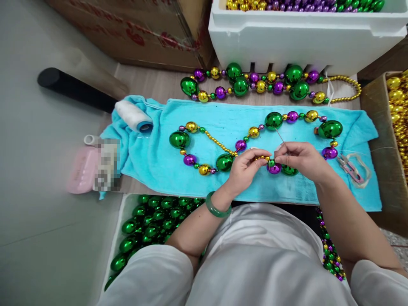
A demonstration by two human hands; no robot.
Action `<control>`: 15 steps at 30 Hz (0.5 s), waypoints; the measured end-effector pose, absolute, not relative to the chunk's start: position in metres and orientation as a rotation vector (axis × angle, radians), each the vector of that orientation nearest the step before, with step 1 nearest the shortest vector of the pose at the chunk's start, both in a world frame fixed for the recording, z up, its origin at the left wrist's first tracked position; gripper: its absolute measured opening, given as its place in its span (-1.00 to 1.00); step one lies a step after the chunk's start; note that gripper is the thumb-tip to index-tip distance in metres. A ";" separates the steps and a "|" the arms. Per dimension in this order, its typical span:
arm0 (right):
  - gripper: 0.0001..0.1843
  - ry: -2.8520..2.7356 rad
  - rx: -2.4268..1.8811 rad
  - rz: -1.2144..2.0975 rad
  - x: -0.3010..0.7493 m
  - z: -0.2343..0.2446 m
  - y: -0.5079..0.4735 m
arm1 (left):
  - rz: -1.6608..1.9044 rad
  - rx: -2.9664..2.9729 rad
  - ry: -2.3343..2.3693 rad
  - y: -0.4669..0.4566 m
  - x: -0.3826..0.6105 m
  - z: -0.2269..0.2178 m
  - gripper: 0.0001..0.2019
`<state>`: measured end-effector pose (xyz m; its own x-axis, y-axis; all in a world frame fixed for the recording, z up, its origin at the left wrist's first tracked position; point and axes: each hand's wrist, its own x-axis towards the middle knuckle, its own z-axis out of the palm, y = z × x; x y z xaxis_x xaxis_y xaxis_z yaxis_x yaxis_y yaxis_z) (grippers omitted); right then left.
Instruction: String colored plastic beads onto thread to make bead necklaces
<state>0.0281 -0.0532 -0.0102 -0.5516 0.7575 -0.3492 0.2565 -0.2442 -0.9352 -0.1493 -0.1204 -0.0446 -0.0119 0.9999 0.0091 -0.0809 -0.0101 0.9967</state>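
Observation:
My left hand [244,171] pinches a bead strand, with small gold beads [263,158] at its fingertips and a small green bead [271,163] just past them. Close beside it, my right hand [301,160] has thumb and forefinger closed on a thin needle [279,135] slanting up to the left. Its fingertips reach that green bead. Below the hands lie a purple bead [274,168] and a large green bead [289,170], partly covered. The rest of the bead necklace [240,145] loops across a blue towel [318,187]. A fine thread [366,149] trails right.
Snips [350,168] lie on the towel's right side, a thread spool [132,115] at its left. Behind is another bead necklace [240,86] before a white foam box [287,42]. Cardboard boxes [371,127] flank the towel; green beads [151,229] fill a container near my lap.

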 end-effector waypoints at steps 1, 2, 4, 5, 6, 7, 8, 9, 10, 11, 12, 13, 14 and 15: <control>-0.66 -1.636 -1.225 1.854 0.027 -0.010 -0.053 | 1.249 1.125 1.139 -0.121 -0.149 -0.045 -0.85; -0.67 -1.635 -1.228 1.855 0.026 -0.010 -0.053 | 1.236 1.105 1.129 -0.121 -0.149 -0.045 -0.85; -0.71 -1.649 -1.226 1.822 0.024 -0.008 -0.054 | 1.216 1.086 1.125 -0.121 -0.149 -0.045 -0.85; -0.73 -1.667 -1.221 1.785 0.023 -0.006 -0.055 | 1.213 1.082 1.128 -0.121 -0.148 -0.045 -0.85; -0.75 -1.693 -1.217 1.740 0.023 -0.004 -0.056 | 1.215 1.083 1.131 -0.121 -0.148 -0.044 -0.85; -0.76 -1.724 -1.215 1.691 0.022 -0.002 -0.057 | 1.221 1.089 1.134 -0.121 -0.148 -0.043 -0.85; -0.78 -1.756 -1.215 1.643 0.022 0.000 -0.058 | 1.229 1.098 1.136 -0.121 -0.148 -0.043 -0.85; -0.79 -1.786 -1.212 1.600 0.022 0.002 -0.059 | 1.235 1.109 1.138 -0.121 -0.147 -0.042 -0.84; -0.80 -1.813 -1.201 1.568 0.022 0.004 -0.060 | 1.237 1.121 1.139 -0.122 -0.147 -0.041 -0.83; -0.81 -1.835 -1.187 1.545 0.022 0.005 -0.061 | 1.236 1.135 1.141 -0.122 -0.147 -0.041 -0.81; -0.81 -1.855 -1.173 1.527 0.023 0.006 -0.062 | 1.232 1.153 1.145 -0.122 -0.146 -0.040 -0.80; -0.82 -1.873 -1.161 1.513 0.023 0.006 -0.063 | 1.225 1.179 1.154 -0.122 -0.146 -0.039 -0.79; -0.83 -1.889 -1.156 1.498 0.024 0.006 -0.065 | 1.214 1.220 1.169 -0.122 -0.146 -0.038 -0.78; -0.83 -1.899 -1.159 1.480 0.025 0.005 -0.066 | 1.202 1.273 1.188 -0.122 -0.146 -0.037 -0.79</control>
